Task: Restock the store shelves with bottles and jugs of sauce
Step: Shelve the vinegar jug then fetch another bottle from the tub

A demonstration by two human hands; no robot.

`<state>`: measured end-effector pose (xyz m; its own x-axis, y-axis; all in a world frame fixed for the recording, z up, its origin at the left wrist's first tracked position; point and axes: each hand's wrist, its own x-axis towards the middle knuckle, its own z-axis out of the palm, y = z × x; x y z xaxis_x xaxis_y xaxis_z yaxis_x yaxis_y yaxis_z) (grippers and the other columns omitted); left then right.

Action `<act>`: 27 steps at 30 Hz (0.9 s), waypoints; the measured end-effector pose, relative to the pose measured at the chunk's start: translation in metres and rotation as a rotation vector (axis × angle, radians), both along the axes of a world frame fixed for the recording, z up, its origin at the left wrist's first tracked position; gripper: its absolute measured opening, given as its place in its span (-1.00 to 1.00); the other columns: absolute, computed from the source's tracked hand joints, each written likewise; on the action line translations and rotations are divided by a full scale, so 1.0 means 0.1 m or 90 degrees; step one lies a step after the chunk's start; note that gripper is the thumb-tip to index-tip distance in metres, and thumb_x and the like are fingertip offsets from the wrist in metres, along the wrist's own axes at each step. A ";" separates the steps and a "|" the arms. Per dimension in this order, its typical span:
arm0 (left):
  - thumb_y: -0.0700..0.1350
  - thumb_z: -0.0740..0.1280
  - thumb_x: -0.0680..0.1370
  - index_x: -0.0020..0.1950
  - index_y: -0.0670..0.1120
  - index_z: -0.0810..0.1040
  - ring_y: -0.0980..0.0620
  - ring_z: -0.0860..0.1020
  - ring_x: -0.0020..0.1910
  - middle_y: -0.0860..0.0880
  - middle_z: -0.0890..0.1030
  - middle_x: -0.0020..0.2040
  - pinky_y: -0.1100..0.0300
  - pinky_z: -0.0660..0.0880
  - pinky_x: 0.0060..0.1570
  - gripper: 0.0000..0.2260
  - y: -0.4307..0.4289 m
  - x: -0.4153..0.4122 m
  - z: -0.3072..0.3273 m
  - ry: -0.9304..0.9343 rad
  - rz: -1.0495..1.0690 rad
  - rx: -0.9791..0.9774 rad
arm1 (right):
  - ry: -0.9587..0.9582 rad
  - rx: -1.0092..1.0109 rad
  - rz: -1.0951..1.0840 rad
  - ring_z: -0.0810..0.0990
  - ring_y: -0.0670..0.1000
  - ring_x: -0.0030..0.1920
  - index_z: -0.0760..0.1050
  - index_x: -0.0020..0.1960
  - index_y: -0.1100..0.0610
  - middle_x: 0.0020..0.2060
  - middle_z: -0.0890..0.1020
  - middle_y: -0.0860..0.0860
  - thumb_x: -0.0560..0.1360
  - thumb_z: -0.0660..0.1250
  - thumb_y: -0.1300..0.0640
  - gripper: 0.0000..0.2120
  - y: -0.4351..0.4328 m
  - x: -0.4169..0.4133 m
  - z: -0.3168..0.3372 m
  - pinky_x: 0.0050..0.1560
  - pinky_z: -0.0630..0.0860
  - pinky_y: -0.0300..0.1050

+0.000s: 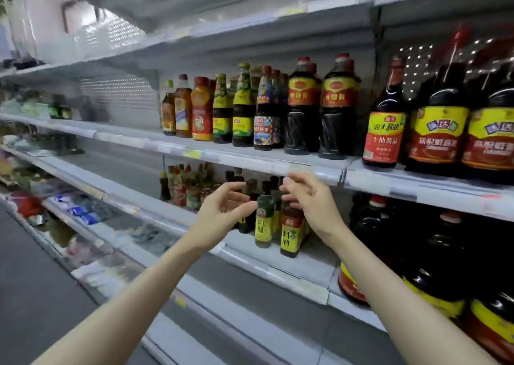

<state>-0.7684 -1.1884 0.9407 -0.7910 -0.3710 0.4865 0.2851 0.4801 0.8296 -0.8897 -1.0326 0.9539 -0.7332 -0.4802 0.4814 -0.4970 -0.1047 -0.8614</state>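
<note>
both hands are raised in front of the lower shelf, palms turned toward each other. the left hand has its fingers loosely curled and spread, grasping nothing. the right hand is just as relaxed, its bent fingers blurred and empty as far as can be seen. between the 2 hands, upright near the front of the lower shelf, stand a green-capped bottle with a yellow-green label and, just beside it on the right, an amber bottle with a yellow label. the right hand's fingers cross in front of the amber bottle's top, and whether they touch it cannot be told. further back and left on the same shelf is a cluster of smaller bottles. the middle shelf above carries a row of sauce bottles, among them 2 tall dark bottles with red caps. further right on that shelf are dark jugs with yellow-and-red labels. at the lower right more large jugs stand packed together. the shelves to the left are blurred.
</note>
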 end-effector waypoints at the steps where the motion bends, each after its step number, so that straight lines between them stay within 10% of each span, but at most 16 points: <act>1: 0.03 0.48 0.42 0.30 -0.03 0.48 0.06 0.60 0.03 -0.02 0.64 0.05 0.19 0.58 -0.03 -0.52 -0.14 -0.14 -0.09 -0.008 -0.026 0.004 | -0.009 0.006 -0.021 0.66 -0.06 -0.08 0.48 0.14 -0.03 -0.07 0.67 -0.04 0.54 0.32 0.00 -0.82 -0.10 -0.08 -0.10 0.02 0.56 -0.13; 27: -0.15 0.42 0.51 0.19 -0.04 0.51 0.29 0.59 -0.20 0.03 0.62 -0.06 0.47 0.45 -0.19 -0.73 -2.09 -1.09 -4.85 -0.617 -0.264 0.205 | -0.567 0.302 -0.280 0.64 0.01 -0.05 0.55 0.11 0.15 -0.07 0.66 0.03 0.53 0.36 0.00 -0.74 -1.73 -0.15 -5.12 0.03 0.53 -0.21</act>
